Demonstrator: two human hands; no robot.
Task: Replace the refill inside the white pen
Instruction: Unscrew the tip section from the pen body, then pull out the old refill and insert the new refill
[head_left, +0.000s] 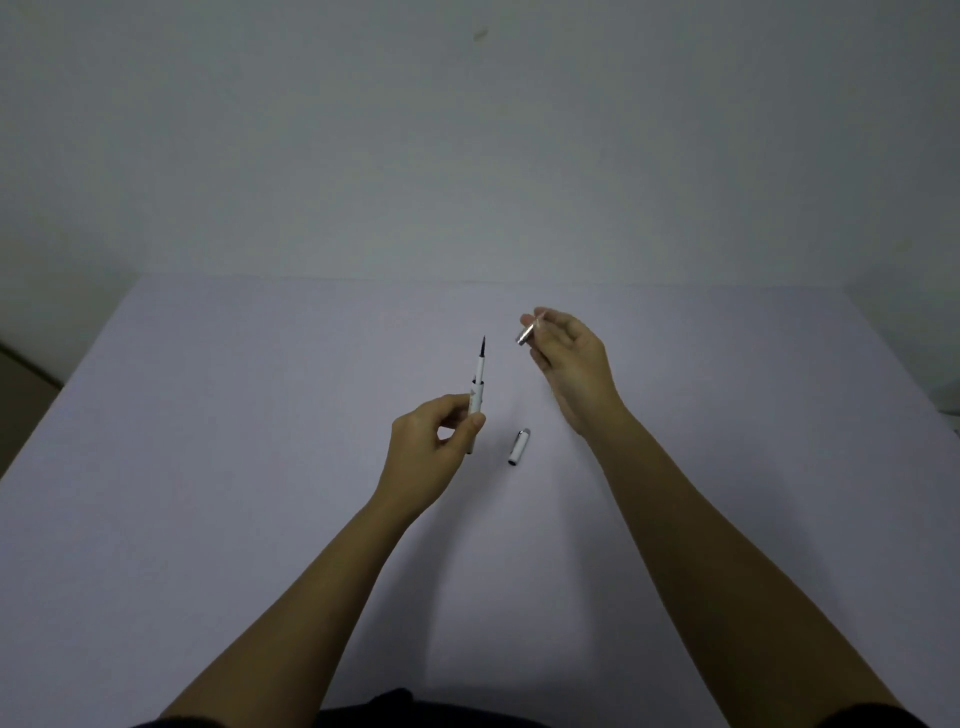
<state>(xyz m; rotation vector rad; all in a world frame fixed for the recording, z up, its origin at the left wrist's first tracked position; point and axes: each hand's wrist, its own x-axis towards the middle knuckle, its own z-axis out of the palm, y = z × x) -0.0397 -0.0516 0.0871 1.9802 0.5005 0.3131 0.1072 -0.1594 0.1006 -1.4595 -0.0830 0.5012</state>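
Observation:
My left hand (434, 457) grips the white pen barrel (476, 402) upright above the table, and a thin refill with a dark tip (481, 358) sticks up out of its open top. To the right and slightly farther away, my right hand (571, 358) pinches a small silver pen tip piece (525, 332) between thumb and fingers. The two hands are apart. A white pen cap with a silver end (519, 447) lies on the table between my forearms.
A pale lavender table (260, 467) fills the lower view and meets a plain grey-white wall (467, 156) at its far edge. A dark floor corner shows at the left (21, 374).

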